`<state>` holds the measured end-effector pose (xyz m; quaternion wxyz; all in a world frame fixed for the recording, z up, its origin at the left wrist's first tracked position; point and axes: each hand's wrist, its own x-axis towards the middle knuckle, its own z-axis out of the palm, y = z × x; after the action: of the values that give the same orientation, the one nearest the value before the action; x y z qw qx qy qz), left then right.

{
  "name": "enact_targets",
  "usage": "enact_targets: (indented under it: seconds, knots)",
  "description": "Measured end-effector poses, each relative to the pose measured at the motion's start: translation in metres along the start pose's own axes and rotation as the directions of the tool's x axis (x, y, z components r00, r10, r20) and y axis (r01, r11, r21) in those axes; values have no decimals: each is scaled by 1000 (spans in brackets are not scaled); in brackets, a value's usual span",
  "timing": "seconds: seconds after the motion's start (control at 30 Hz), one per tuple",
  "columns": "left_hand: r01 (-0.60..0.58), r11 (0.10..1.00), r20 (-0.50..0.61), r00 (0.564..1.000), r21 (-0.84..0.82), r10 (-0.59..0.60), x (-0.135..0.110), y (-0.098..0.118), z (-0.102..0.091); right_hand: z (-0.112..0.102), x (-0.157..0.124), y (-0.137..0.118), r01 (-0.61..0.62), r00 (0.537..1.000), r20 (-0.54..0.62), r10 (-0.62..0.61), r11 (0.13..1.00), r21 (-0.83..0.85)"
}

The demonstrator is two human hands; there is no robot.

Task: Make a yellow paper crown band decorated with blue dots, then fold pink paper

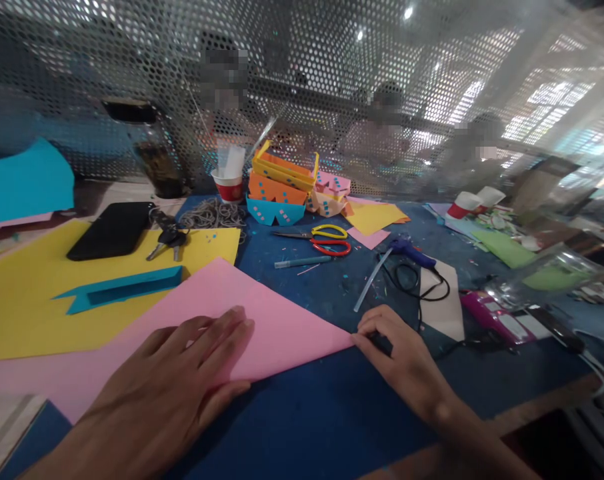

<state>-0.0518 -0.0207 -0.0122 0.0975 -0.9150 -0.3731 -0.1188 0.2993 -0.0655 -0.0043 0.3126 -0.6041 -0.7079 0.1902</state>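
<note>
A pink paper sheet (277,320) lies on the blue table, its right end narrowing to a point. My left hand (182,373) rests flat on the paper's near part with the fingers stretched out. At the right tip of the sheet, my right hand (392,340) pinches the corner between thumb and fingers. A folded blue paper strip (127,288) with a notched end lies just beyond the pink sheet, on a large yellow sheet (32,307).
Scissors (315,239), a blue pen-like tool (302,262) and a glue gun (412,253) with its cable lie ahead. Farther back are folded paper crowns (277,190) and a paper cup (229,185). A black phone (113,230) and keys (169,240) lie left; a magenta box (497,317) right.
</note>
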Motion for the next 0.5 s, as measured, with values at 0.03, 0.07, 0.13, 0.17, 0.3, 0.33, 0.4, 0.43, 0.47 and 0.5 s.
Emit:
enact_targets:
  seconds: [0.03,0.07,0.13,0.17,0.3,0.33,0.4,0.43,0.47,0.5]
  knots:
    - [-1,1000,9,1000,2,1,0,0,0,0,0,0,0,1000,1,0,1000,-1]
    - [-2,1000,12,1000,6,1,0,-1,0,-1,0,0,-1,1000,1,1,1000,-1]
    - [0,1000,23,1000,12,0,-2,-2,2,-1,0,-1,0,1000,-2,0,1000,1]
    - [5,1000,29,1000,12,-5,-4,-2,3,-2,0,-1,1,1000,-5,-1,1000,2]
    - [56,998,68,996,2,-56,-12,-4,10,-1,0,-1,12,1000,-19,-12,1000,8]
    - [64,998,76,995,-2,-63,-13,-4,11,0,0,-1,19,999,-26,-19,1000,9]
    - [75,997,97,993,-17,-73,-15,-4,12,0,0,0,40,998,-44,-40,999,10]
    - [84,996,106,991,-28,-80,-15,-4,12,1,1,0,50,997,-54,-49,999,12]
    - [97,994,117,989,-46,-91,-15,-4,12,1,1,0,56,997,-61,-55,998,15]
    - [118,990,119,987,-81,-108,-15,-4,12,1,1,0,58,996,-66,-56,998,21]
